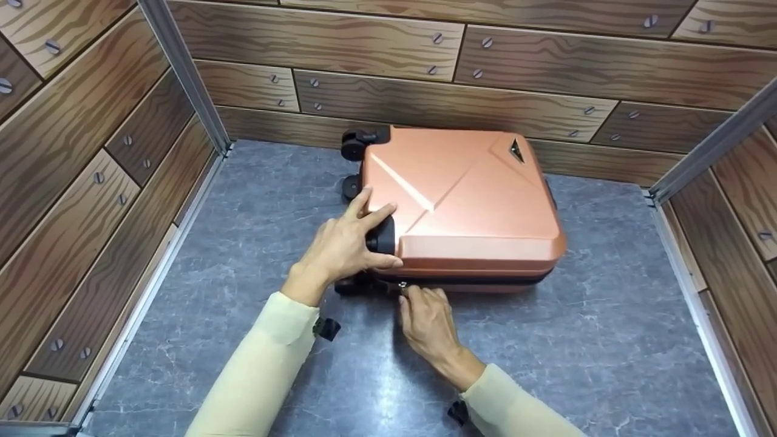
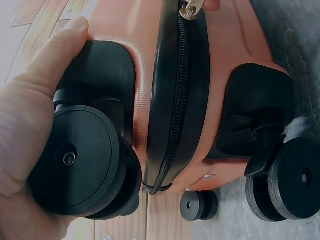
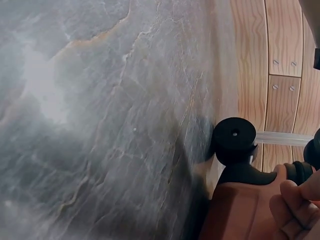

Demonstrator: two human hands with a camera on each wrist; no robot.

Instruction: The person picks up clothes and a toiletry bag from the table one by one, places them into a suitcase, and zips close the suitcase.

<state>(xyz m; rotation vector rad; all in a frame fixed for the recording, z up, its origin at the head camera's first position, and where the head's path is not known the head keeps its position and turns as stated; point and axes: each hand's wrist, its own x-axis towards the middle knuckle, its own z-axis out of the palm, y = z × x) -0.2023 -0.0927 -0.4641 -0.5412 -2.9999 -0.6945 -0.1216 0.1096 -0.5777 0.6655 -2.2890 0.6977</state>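
Note:
An orange-pink hard-shell suitcase lies flat on the floor, its black wheels pointing left. My left hand rests on its near left corner, with spread, fairly straight fingers and thumb on the shell around a black corner wheel. At the near side, my right hand has curled fingers and pinches the zipper pull near the wheel end. Black zipper teeth run closed from the slider down round the corner in the left wrist view. The right wrist view shows only part of the right fingers.
The grey marbled floor surrounds the suitcase. A wood-patterned wall stands close behind it, with further panelled walls left and right. Metal strips edge the floor. Several other wheels stick out from the suitcase's left end.

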